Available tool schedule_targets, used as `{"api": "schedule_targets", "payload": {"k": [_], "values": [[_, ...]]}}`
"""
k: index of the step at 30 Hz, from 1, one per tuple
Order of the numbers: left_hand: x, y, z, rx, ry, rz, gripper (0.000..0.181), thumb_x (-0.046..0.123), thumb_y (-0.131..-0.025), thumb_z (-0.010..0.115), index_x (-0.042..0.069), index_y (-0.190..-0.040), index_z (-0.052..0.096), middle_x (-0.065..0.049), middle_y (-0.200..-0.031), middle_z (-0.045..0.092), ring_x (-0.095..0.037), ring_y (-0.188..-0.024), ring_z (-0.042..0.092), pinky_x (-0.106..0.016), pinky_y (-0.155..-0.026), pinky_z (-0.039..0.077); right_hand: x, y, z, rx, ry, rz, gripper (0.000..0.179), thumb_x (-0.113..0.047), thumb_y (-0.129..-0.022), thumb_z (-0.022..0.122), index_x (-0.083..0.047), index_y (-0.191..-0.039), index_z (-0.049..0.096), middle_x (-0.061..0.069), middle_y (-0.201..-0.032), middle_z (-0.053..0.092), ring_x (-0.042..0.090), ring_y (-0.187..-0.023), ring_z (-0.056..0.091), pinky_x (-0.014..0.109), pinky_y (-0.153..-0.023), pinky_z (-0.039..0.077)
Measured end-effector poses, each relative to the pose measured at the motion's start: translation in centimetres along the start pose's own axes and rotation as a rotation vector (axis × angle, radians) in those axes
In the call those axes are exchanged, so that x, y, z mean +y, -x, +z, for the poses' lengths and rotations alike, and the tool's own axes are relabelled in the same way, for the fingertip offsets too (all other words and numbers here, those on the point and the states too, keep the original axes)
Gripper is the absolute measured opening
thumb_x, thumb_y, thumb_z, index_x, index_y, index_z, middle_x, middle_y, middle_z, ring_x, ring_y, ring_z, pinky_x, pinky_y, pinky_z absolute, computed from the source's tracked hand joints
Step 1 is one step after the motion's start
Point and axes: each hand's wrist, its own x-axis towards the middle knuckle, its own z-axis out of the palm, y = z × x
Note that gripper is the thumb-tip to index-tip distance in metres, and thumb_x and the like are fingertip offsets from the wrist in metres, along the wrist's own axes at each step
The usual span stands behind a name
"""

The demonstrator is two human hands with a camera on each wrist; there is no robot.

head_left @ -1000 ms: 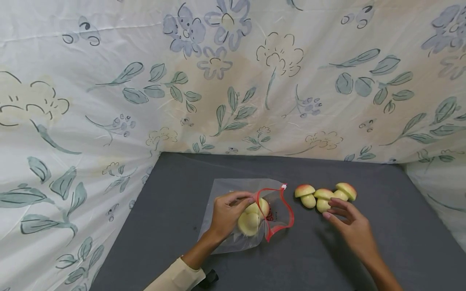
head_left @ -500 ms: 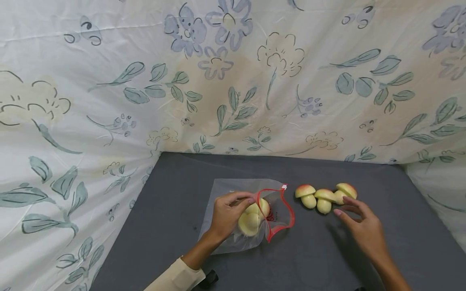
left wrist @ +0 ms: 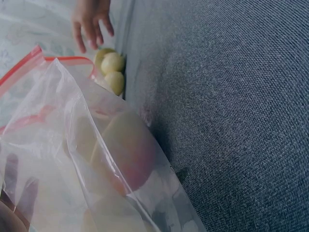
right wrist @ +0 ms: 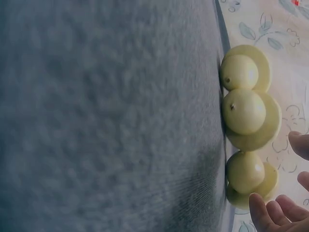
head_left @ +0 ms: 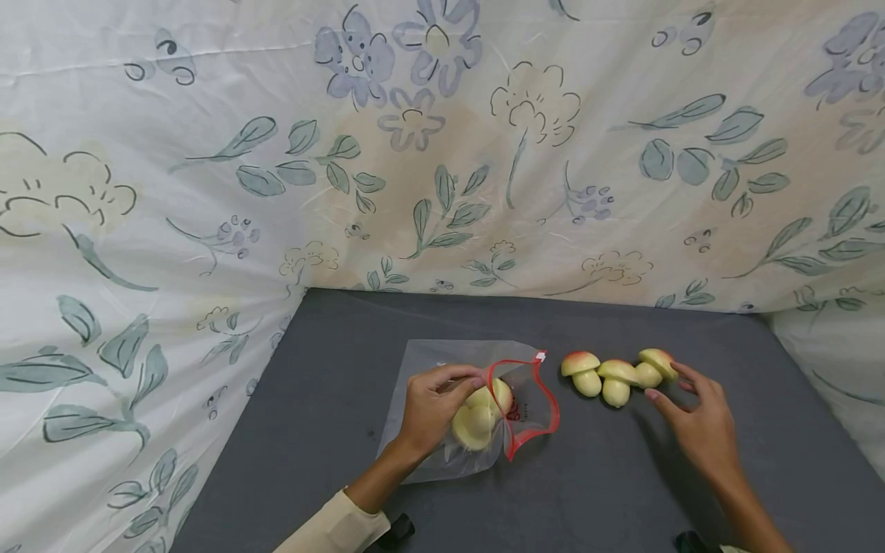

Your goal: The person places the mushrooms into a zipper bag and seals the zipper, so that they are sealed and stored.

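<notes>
My left hand (head_left: 432, 411) pinches the near side of the mouth of a clear zip bag (head_left: 422, 365) with a red zip edge (head_left: 553, 411). The bag lies on its side, mouth spread toward the right. Inside it are yellow mushroom-shaped pieces (head_left: 473, 428); one shows a reddish cap (left wrist: 137, 150) through the plastic in the left wrist view. To the right stand three yellow toy mushrooms with reddish caps: left (head_left: 582, 372), middle (head_left: 617, 382) and right (head_left: 650, 374). My right hand (head_left: 701, 422) has its thumb and fingers spread, fingertips right at the right mushroom's cap.
A dark grey cloth-covered table (head_left: 332, 384) lies under everything. Floral white curtains (head_left: 442, 153) hang behind it and along its sides. A small black object (head_left: 397, 531) shows by the left sleeve (head_left: 339, 526).
My right hand has moved right, from the middle mushroom to the right one. The left hand and the bag have stayed in place.
</notes>
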Motion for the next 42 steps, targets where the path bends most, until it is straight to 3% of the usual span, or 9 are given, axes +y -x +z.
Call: {"api": "schedule_targets", "payload": {"k": [3,8,19,26,42], "values": [[0.0,0.0,0.0,0.001,0.001,-0.002,0.009,0.005,-0.097,0.077,0.003,-0.105,0.081,-0.013,-0.098,0.081,-0.021,-0.09,0.08,-0.038,-0.078,0.066,0.2,-0.4,0.0,-0.004,0.019,0.006,0.073,-0.034,-0.102,0.075,-0.002,-0.159,0.044,0.035,-0.149,0.043,0.052,-0.129,0.05,0.027,-0.08,0.05],[0.0,0.0,0.1,-0.001,0.0,-0.003,0.01,0.005,-0.097,0.077,0.003,-0.105,0.081,-0.013,-0.098,0.081,-0.021,-0.091,0.08,-0.039,-0.079,0.066,0.6,-1.0,0.2,-0.008,0.016,0.006,0.072,-0.032,-0.104,0.072,-0.001,-0.16,0.042,0.038,-0.149,0.042,0.055,-0.13,0.048,0.067,-0.087,0.046],[0.0,-0.1,0.1,-0.006,-0.008,-0.005,0.01,0.006,-0.097,0.077,0.003,-0.106,0.081,-0.012,-0.098,0.081,-0.02,-0.09,0.08,-0.038,-0.078,0.066,1.9,-2.6,0.1,-0.076,0.032,-0.024,0.077,-0.037,-0.107,0.067,-0.003,-0.166,0.032,0.041,-0.156,0.037,0.062,-0.132,0.045,0.077,-0.092,0.039],[0.0,-0.1,0.2,-0.016,0.01,-0.002,0.01,0.004,-0.097,0.077,0.002,-0.107,0.081,-0.013,-0.099,0.081,-0.022,-0.091,0.08,-0.038,-0.079,0.066,2.5,-3.4,-0.1,-0.12,0.05,-0.035,0.073,-0.037,-0.108,0.064,0.001,-0.163,0.035,0.041,-0.155,0.039,0.062,-0.132,0.046,0.076,-0.089,0.042],[0.2,0.0,0.2,-0.012,-0.002,-0.008,0.009,0.005,-0.097,0.077,0.003,-0.105,0.081,-0.013,-0.098,0.081,-0.022,-0.091,0.08,-0.039,-0.078,0.067,2.7,-3.9,-0.2,-0.102,0.014,0.006,0.065,-0.037,-0.106,0.067,0.006,-0.149,0.043,0.043,-0.143,0.05,0.061,-0.128,0.049,0.068,-0.085,0.048]]}}
